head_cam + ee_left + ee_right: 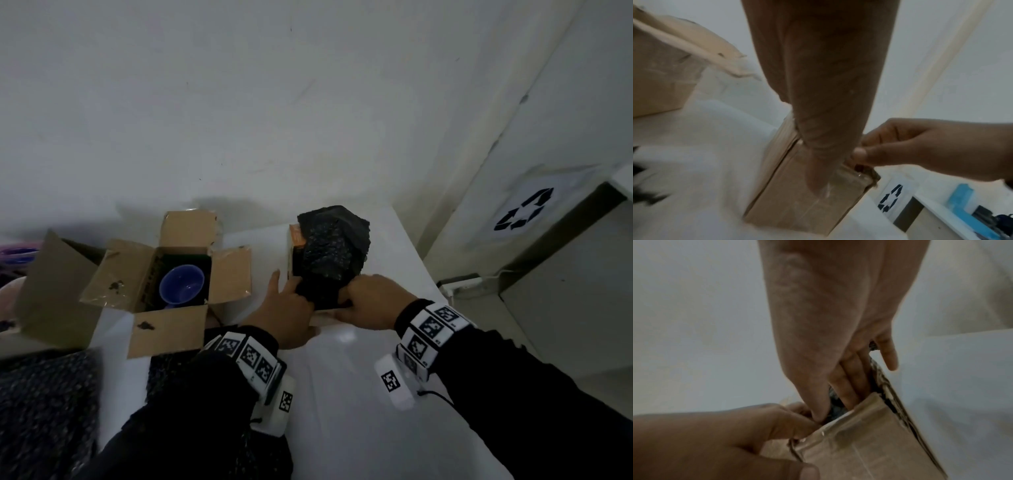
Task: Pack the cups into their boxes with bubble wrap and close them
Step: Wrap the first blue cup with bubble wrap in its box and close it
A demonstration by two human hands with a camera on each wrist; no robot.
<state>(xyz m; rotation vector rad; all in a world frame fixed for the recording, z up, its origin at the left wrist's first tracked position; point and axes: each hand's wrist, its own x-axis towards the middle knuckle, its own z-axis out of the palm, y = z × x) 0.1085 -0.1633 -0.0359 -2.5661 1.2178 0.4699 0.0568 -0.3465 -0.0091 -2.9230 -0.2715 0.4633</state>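
Black bubble wrap (330,253) bulges out of the top of a small cardboard box (292,253) that stands on the white desk (359,394), near the desk's far right corner and close to the wall (274,102). The left hand (291,308) lies against the box's near-left side, thumb raised beside the left wall and fingers straight, reaching into the wrap at the opening. In the left wrist view the left hand's fingers (818,175) run flat down a cardboard face of the box (797,203). The right hand (371,301) meets the box from the right; in the right wrist view its fingers (851,386) are pushed straight down inside the box (869,443), between a cardboard flap and the wrap, the little finger outside the edge. Neither hand visibly clasps anything.

To the left, just apart from the small box, an open carton (171,335) stands with four flaps spread; a blue cup (181,284) sits upright inside. A further cardboard flap (51,291) rises at far left. More bubble wrap (44,411) lies at the desk's near left. The near right part of the desk is bare up to its right edge, past which stands a unit with a recycling sign (524,209).
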